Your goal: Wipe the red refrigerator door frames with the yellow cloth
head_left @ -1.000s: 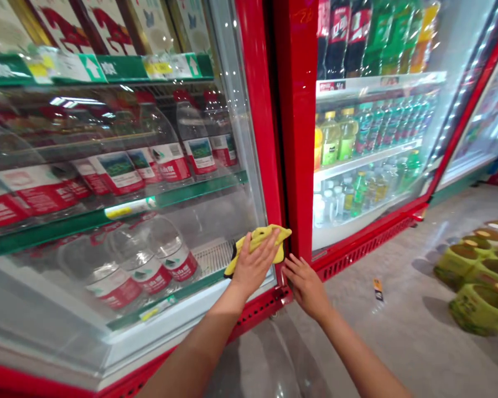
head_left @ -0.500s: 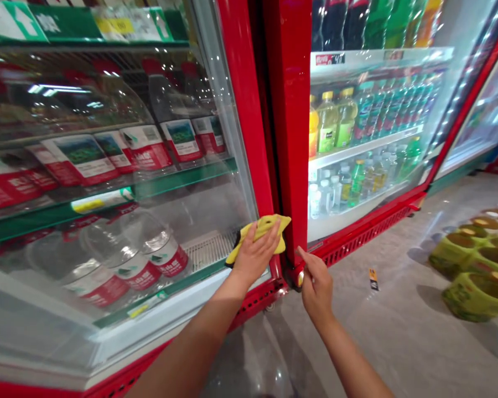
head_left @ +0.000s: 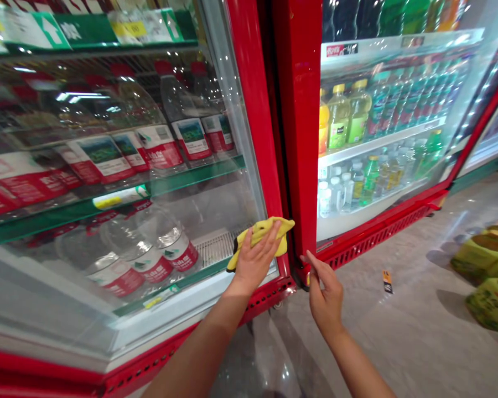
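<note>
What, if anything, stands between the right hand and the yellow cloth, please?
Nothing visible blocks the space from the right hand to the yellow cloth, though the left hand covers much of its face.

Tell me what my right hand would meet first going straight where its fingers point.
Your right hand would likely meet the glossy red frame of the right-hand glass-fronted cooler, near its lower corner; depth is unclear, so the fingertips may be touching it.

L hand (head_left: 255, 257) on yellow cloth (head_left: 283, 245)
</note>
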Demonstrator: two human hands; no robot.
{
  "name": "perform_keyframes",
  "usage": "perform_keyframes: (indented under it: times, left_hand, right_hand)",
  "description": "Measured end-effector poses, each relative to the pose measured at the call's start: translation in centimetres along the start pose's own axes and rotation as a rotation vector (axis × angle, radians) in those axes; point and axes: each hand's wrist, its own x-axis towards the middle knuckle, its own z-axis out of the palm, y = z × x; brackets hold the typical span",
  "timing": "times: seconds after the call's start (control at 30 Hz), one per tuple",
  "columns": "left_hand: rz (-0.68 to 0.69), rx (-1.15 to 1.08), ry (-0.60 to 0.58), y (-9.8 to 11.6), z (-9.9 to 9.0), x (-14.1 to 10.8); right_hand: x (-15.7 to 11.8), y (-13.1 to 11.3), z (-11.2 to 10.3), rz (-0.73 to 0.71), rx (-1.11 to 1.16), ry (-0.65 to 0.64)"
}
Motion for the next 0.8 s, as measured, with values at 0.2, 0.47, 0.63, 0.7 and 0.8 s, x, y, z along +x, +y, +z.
perform_keyframes:
  times: [0.2, 0.47, 0.63, 0.7, 0.8]
  left_hand:
    - [0.334, 0.021, -0.103, 1.7, 2.2, -4.4]
    - [-0.071, 0.158, -0.071, -2.2, -1.3, -13.8]
    - [0.134, 0.14, -0.114, -1.7, -2.1, -14.0]
    - [0.096, 0.112, -0.033, -3.1, -3.0, -12.9]
    - [-0.044, 0.103, 0.051, -5.0, -4.3, -13.5]
  right_hand:
    - [-0.5, -2.0, 0.0, -0.025, 0.05, -0.053]
    - [-1.2, -2.9, 0.8, -0.035, 0.083, -0.091]
    - [-2.1, -4.3, 1.9, -0.102, 0.076, -0.167]
    - [-2.5, -4.7, 2.3, -0.128, 0.065, -0.204]
    - [-2.9, -4.8, 2.7, -0.139, 0.056, -0.217]
